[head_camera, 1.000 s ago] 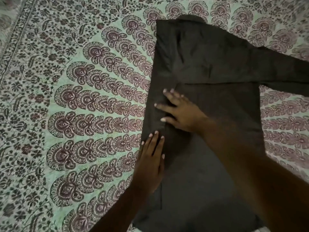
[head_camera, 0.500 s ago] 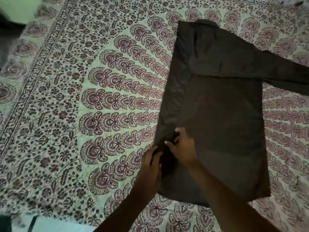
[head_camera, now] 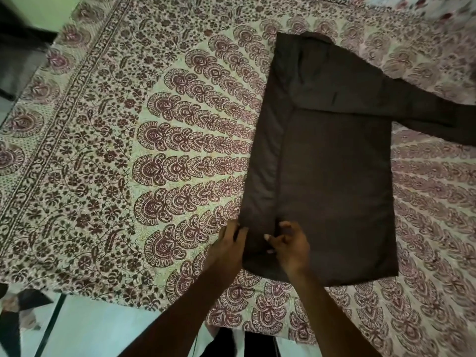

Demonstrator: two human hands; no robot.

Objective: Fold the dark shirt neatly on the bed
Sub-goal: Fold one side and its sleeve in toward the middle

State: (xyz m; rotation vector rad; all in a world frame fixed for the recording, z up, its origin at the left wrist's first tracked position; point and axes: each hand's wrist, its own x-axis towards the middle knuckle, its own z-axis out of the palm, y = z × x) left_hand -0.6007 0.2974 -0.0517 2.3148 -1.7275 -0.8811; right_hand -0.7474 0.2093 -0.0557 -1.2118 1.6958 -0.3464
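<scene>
A patterned bed (head_camera: 128,155) above a pale floor (head_camera: 103,328), with a dark shirt (head_camera: 334,191) half folded on it.

Nearest us, both hands work the hem's left corner. The left hand (head_camera: 229,247) curls its fingers round the folded outer edge, and the right hand (head_camera: 291,251) pinches the inner edge of the turned-in strip (head_camera: 262,163). We judge this is to square the strip and keep the fold straight. Beyond the hands the shirt lies flat on the bed, right of centre, its left side folded inward along its length. Farther off, the other sleeve (head_camera: 425,109) stretches out to the right, not yet folded, and the collar (head_camera: 316,36) lies farthest from us.
</scene>
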